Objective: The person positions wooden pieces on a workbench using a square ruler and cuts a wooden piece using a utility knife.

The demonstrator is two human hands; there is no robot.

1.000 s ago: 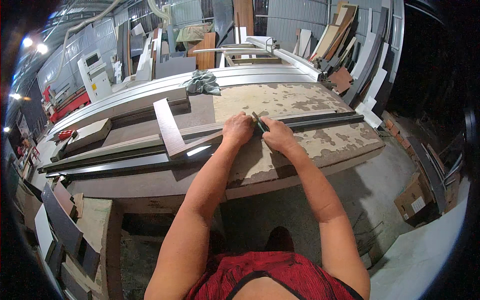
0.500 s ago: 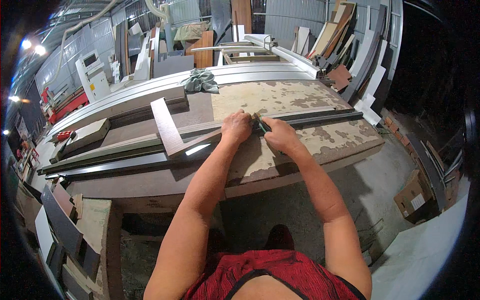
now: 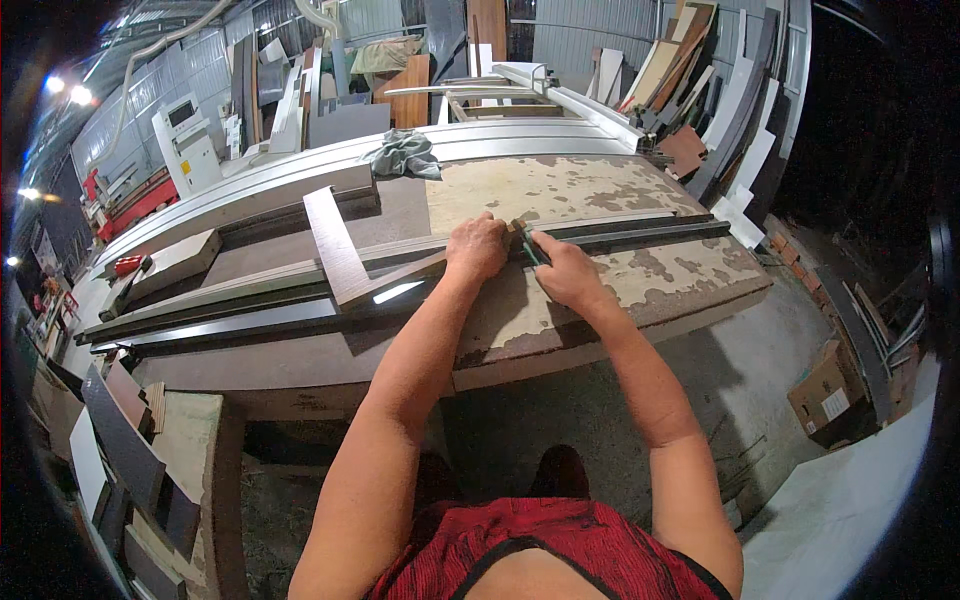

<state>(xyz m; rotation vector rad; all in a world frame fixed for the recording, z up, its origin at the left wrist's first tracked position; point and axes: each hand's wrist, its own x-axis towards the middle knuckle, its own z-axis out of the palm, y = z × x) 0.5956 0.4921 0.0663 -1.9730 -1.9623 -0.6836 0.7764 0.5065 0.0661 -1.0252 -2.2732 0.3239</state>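
My left hand (image 3: 478,247) is closed around the far part of a pale wood-toned strip (image 3: 404,274), beside the middle of the bench. This strip bends sharply into a wider flap (image 3: 335,235) on the left. A small brown end (image 3: 517,227) shows just past my left fingers. My right hand (image 3: 568,272) grips a slim dark-green tool (image 3: 534,250), its tip close to that brown end; its exact kind cannot be made out. Under both hands run long dark metal profiles (image 3: 640,236) and a grey-green bar (image 3: 220,294), lying across the bench.
The worn bench top (image 3: 690,268) has peeling patches. A grey-green cloth (image 3: 405,156) lies at its back, by a white metal rail (image 3: 500,142). At left are a thick board (image 3: 180,262) and a red-handled tool (image 3: 128,265). A cardboard box (image 3: 828,395) stands on the floor at right.
My right hand has tilted and shifted slightly right and toward me, with the green tool still in it. My left hand keeps its hold on the strip.
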